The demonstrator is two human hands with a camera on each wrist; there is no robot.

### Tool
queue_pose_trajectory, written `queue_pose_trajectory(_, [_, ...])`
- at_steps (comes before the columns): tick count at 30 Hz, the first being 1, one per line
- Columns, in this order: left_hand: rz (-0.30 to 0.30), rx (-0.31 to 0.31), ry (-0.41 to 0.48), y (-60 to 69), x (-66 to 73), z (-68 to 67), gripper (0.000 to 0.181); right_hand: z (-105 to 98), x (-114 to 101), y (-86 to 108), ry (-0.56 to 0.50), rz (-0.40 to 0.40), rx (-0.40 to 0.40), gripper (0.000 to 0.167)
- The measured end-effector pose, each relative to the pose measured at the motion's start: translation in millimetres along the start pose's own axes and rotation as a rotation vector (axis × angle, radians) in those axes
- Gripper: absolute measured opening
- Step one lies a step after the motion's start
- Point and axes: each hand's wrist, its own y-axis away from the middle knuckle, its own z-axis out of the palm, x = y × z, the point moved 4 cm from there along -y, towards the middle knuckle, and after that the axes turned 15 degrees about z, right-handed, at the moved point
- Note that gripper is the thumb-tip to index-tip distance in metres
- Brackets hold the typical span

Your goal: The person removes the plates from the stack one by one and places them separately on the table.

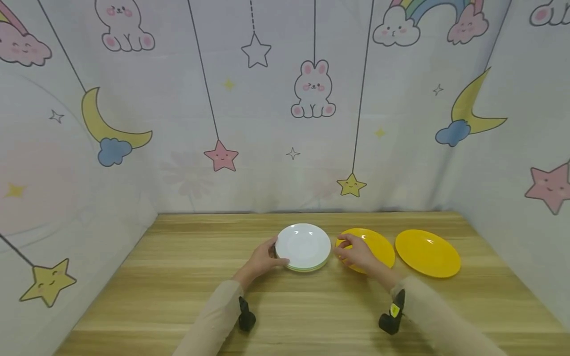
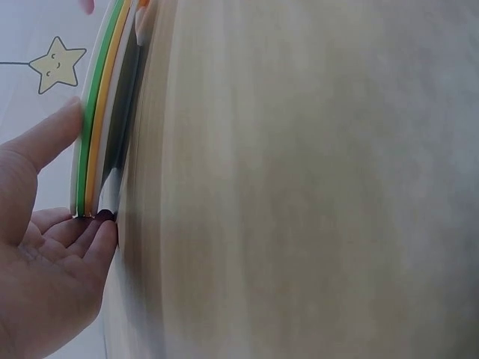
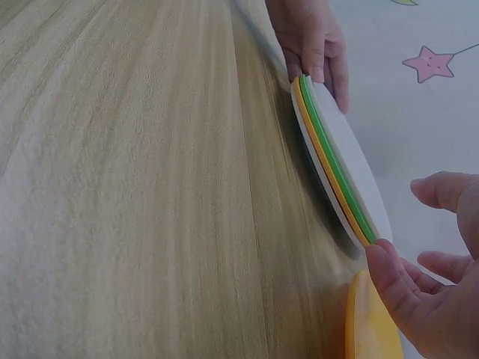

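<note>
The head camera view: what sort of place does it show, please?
Probably a small indoor tabletop set-up, perhaps a staged booth rather than a real dining room: a pale backdrop printed with bunnies, moons and stars closes off a wood-grain table, which holds a stack of plates.

You have a wood-grain surface (image 1: 147,306) reaching back to a pale printed backdrop (image 1: 258,113) that rises along the far edge and both sides. Across its far face you see a pink smiling star (image 1: 221,157) left of centre, an outlined star (image 1: 256,52) higher up, a winking bunny (image 1: 313,96) and a small yellow star (image 1: 352,186) below it to the right. To your left are a yellow crescent moon (image 1: 92,116) with a blue cloud (image 1: 114,151) and, nearer you, a larger yellow star (image 1: 49,283). To your right are a second crescent moon (image 1: 464,106), a rainbow (image 1: 415,9) cut off at the top, and a larger pink star (image 1: 551,188) nearer you.
</note>
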Motion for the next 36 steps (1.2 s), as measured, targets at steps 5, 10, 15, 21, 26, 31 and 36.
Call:
queue_pose_trajectory(5, [-0.014,0.0,-0.014,0.6,0.3,-0.7,0.088,4,1,-6.0,-0.012,0.047,0.018,0.054])
queue_pose_trajectory(10, [-0.013,-0.004,-0.022,0.5,-0.7,0.4,0.088,6,0,-9.3,-0.01,0.066,0.013,0.053])
queue_pose_trajectory(15, [-0.019,0.002,-0.028,1.1,-0.1,-0.6,0.088,8,0,-10.7,-0.004,0.066,0.013,0.052])
queue_pose_trajectory(21, [-0.015,0.004,-0.032,-0.7,-1.7,-1.0,0.088,12,-5,-10.8,0.004,0.065,0.017,0.054])
queue_pose_trajectory(26, [-0.015,0.0,-0.027,-2.8,-3.2,-0.6,0.088,14,-8,-11.8,-0.011,0.076,0.019,0.055])
queue_pose_trajectory(31, [-0.013,-0.003,-0.022,-2.7,-4.1,-0.7,0.088,17,-10,-12.1,-0.011,0.09,0.009,0.056])
queue_pose_trajectory(36, [-0.008,-0.005,-0.012,-0.9,-3.2,-1.0,0.089,20,-11,-14.0,-0.005,0.106,0.015,0.057])
